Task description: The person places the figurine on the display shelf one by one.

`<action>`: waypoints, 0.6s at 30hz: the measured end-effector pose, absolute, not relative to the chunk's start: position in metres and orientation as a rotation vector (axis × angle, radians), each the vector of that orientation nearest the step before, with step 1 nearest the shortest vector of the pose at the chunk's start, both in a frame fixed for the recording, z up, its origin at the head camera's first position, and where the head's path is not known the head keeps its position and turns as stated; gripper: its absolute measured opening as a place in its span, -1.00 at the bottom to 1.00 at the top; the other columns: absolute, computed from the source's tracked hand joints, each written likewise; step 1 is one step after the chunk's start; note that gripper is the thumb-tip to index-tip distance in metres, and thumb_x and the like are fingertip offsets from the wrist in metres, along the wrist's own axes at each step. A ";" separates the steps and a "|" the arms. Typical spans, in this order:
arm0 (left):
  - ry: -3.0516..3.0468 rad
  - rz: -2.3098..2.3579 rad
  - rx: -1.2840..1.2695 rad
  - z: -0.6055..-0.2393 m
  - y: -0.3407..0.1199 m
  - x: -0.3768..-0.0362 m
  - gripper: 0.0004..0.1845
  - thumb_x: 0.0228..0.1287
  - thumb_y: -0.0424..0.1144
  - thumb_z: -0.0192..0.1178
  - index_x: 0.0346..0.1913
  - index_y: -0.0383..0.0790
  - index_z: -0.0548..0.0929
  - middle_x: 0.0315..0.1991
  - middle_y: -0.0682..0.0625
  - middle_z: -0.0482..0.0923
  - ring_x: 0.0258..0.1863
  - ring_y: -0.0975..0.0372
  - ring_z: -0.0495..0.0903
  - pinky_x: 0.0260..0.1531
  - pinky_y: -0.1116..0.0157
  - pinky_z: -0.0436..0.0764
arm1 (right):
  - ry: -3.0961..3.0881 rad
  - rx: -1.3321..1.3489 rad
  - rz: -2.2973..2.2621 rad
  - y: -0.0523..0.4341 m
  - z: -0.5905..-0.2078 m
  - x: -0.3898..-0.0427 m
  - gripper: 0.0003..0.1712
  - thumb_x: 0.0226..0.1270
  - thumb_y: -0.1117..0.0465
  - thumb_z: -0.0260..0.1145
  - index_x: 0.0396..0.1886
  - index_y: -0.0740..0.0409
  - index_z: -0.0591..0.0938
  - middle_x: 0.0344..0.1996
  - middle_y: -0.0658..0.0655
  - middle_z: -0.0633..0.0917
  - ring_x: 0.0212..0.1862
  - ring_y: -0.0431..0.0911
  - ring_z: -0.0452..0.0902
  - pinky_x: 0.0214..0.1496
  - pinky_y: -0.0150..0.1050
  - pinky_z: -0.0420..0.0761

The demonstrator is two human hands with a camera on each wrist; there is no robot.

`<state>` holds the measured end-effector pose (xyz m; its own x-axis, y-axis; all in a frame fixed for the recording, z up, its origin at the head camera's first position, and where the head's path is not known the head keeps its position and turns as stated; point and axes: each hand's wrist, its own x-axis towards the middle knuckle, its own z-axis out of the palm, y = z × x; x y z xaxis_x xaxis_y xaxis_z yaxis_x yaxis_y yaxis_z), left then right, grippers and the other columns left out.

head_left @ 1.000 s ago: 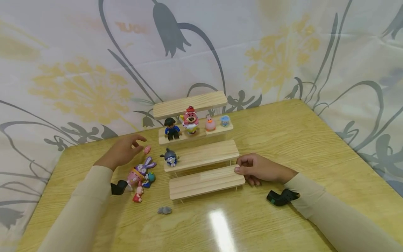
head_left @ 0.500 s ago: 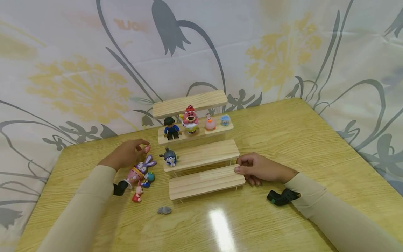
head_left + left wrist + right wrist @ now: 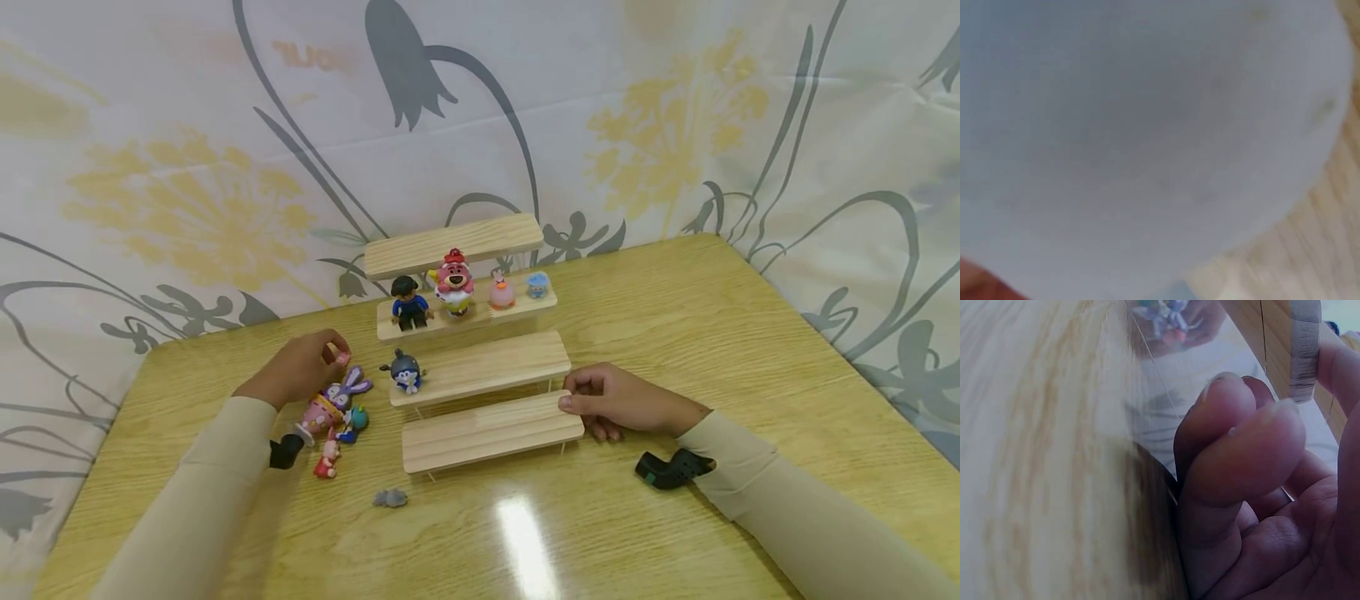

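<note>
I look down over my two sleeved forearms onto a yellow wooden table (image 3: 675, 533). Nearest to me a small grey object (image 3: 391, 498) lies on the tabletop; I cannot make out what it is. My right hand (image 3: 618, 402) rests at the right end of the lowest shelf (image 3: 491, 432) of a stepped wooden stand, thumb on the board's end, fingers curled beneath it. The right wrist view confirms those curled fingers (image 3: 1235, 469) against the board's edge (image 3: 1304, 347), though it is very close and blurred. The left wrist view is only a pale blur and shows me nothing usable.

On the left, a small red and pink figure (image 3: 327, 460), a blue figure (image 3: 353, 422) and a purple-eared rabbit figure (image 3: 332, 404) lie clustered together beside the stand. Just beyond them my left hand (image 3: 296, 375) pinches a tiny pink toy (image 3: 342, 359) at its fingertips, low over the table; the toy is mostly hidden by the fingers.

On the second shelf (image 3: 495, 365) stands one round dark-blue figure (image 3: 406, 372). The third shelf (image 3: 468, 318) holds a dark-haired figure (image 3: 408, 303), a pink bear (image 3: 453, 283), a small peach figure (image 3: 502, 292) and a small blue one (image 3: 537, 285). Behind hangs a floral cloth (image 3: 187, 183).
</note>
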<state>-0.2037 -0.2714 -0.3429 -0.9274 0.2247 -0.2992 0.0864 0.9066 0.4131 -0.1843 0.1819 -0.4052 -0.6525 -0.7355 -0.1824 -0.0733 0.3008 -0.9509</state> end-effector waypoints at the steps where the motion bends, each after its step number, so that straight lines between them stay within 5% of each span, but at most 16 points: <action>1: 2.728 0.576 0.229 -0.343 -0.271 -0.203 -0.70 0.48 -0.29 0.06 0.17 -0.34 0.47 -0.05 -0.33 0.58 -0.39 0.15 0.59 -0.37 0.25 0.57 | 1.955 -0.718 -1.382 0.182 -0.405 -0.184 -0.66 0.57 0.06 0.15 -0.26 0.27 0.52 -0.65 0.07 0.53 -0.71 -0.22 0.40 -0.69 -0.30 0.48; 11: 2.779 0.622 0.215 -0.344 -0.274 -0.197 -0.76 0.42 -0.33 0.09 0.06 -0.35 0.42 -0.14 -0.32 0.60 -0.47 0.16 0.56 -0.44 0.28 0.56 | 1.966 -0.732 -1.387 0.182 -0.405 -0.184 -0.67 0.57 0.06 0.15 -0.28 0.27 0.52 -0.67 0.09 0.53 -0.72 -0.21 0.40 -0.71 -0.28 0.49; 18: 2.948 0.704 0.156 -0.342 -0.278 -0.191 -0.64 0.50 -0.23 0.11 0.20 -0.35 0.42 -0.07 -0.32 0.61 -0.16 -0.05 0.63 -0.14 0.00 0.63 | 1.970 -0.728 -1.385 0.182 -0.404 -0.185 -0.66 0.57 0.06 0.15 -0.28 0.26 0.53 -0.68 0.08 0.53 -0.72 -0.21 0.40 -0.71 -0.28 0.49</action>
